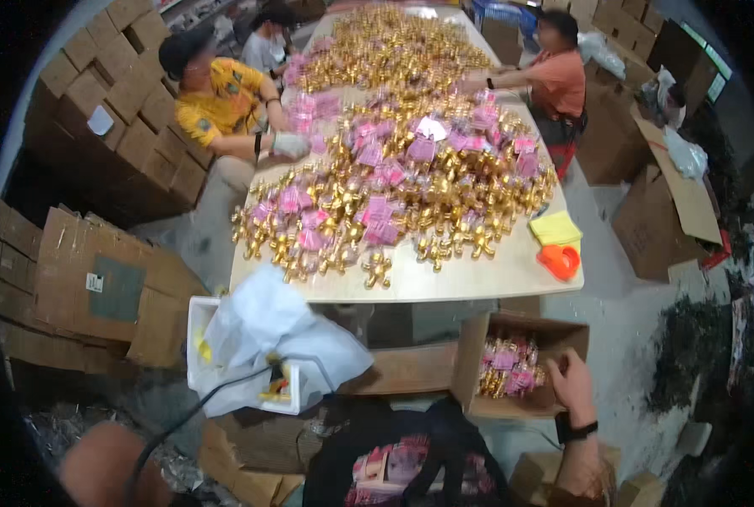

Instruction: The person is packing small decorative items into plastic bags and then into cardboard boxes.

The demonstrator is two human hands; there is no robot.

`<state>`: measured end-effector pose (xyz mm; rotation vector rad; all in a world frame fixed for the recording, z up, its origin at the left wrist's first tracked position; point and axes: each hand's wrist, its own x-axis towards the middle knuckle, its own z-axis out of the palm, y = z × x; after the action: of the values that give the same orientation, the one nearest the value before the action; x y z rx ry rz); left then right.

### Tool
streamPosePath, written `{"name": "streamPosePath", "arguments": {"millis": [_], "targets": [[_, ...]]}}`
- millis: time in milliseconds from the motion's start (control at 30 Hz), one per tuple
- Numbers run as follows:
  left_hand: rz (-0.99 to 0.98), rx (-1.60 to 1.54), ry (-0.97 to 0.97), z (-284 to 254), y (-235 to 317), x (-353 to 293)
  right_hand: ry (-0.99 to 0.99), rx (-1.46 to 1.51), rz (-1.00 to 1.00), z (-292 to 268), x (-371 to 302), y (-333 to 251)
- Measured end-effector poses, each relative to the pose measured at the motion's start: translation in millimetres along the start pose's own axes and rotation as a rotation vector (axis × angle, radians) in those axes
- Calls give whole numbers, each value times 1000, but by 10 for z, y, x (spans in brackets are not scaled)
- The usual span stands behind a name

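My right hand [572,387], with a dark band at the wrist, is at the right wall of an open cardboard box [466,362]. Its fingers are bent over that wall's upper edge and look closed on it. Inside the box lies a pile of small gold figures with pink cards [505,368], apparently in clear wrapping. No fingers of my left hand show; at the lower left there is only a blurred, rounded patch of bare skin. More gold figures [377,269] with pink cards cover most of the long pale table [445,287] in front of me.
An orange tape dispenser [558,263] and a yellow cloth or pad [554,229] lie at the table's near right corner. A white foam box [196,338] under a plastic sheet [263,325] stands left, a cable across it. Co-workers sit along both sides; cartons [98,279] are stacked left.
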<state>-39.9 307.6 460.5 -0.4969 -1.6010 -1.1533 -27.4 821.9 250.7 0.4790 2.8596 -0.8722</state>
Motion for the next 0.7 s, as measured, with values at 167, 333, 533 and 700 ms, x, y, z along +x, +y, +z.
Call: {"name": "streamPosePath", "arguments": {"millis": [167,333,533,700], "targets": [[13,-109,1,-672,-360,314,-191,544,2,697,-125,-955],[-795,361,-694,-391,-1931,-1766,-892,1072,420,2539,-181,-1476],[-610,569,-1265,-666,-2425,-2737,-741,63,152,4024,-338,-1713],[-741,662,-1208,-778,-2537,-2863,-819,158,254,4172,-342,-1808]]}}
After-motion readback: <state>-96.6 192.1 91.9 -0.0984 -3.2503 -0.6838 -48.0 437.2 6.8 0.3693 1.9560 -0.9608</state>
